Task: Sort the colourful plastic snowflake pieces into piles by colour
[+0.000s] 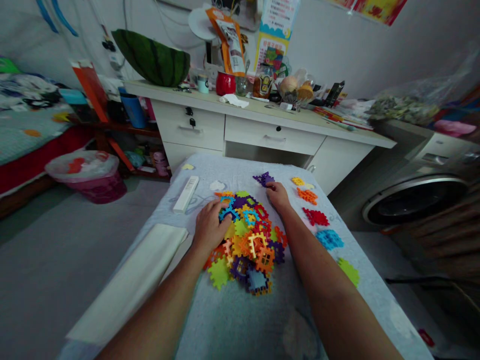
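Note:
A heap of plastic interlocking building tiles (242,245) in several colours lies in the middle of the cloth-covered table. My left hand (210,226) rests on the heap's left side, thumb and fingers apart around blue tiles (229,212). Beyond the heap, my right hand (278,196) has its fingertips closed at the edge of a purple tile (263,178), with more purple beside it. Sorted by colour down the right side are yellow tiles (297,181), orange tiles (307,195), red tiles (316,217), blue tiles (330,239) and a green tile (348,271).
A long white box (186,195) and a folded white cloth-like sheet (131,280) lie on the table's left. Behind stands a white desk (270,131) bearing a watermelon piece (152,59) and jars. A washing machine (416,175) is at right, a pink bin (88,177) at left.

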Demonstrator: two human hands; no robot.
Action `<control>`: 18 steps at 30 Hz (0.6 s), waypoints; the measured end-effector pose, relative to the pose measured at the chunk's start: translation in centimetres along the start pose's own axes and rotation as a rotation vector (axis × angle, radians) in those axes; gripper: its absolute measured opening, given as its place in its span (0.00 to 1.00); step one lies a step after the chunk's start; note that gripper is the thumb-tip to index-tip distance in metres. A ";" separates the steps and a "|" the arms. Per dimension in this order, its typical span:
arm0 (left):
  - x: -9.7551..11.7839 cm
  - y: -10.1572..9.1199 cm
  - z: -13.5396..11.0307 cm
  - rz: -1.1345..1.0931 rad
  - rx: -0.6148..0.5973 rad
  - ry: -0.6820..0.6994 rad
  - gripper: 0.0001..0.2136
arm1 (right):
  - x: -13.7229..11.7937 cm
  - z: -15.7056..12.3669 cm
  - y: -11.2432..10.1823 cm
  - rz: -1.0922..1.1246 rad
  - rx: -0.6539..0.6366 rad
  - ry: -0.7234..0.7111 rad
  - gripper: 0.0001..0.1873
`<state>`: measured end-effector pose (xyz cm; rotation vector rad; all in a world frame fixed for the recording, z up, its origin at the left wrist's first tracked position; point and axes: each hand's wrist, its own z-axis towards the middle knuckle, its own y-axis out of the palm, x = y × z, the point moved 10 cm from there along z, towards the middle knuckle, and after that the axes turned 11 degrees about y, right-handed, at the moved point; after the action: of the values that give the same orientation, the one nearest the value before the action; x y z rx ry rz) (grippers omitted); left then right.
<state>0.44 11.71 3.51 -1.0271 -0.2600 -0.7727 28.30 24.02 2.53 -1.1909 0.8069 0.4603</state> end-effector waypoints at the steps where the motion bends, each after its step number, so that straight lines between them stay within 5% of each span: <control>1: 0.0 0.0 0.0 0.001 0.001 -0.003 0.13 | 0.0 0.0 0.1 -0.002 -0.010 -0.004 0.16; 10: 0.0 -0.1 0.0 0.017 0.004 -0.009 0.12 | 1.4 -2.9 0.0 0.169 -0.218 0.141 0.19; 18: 0.0 -0.1 0.0 0.008 -0.004 -0.014 0.12 | 1.8 -7.8 -1.9 -0.069 -0.516 0.139 0.11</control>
<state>0.36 11.71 3.54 -1.0373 -0.2662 -0.7591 28.38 15.92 1.17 -1.7387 0.7859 0.5519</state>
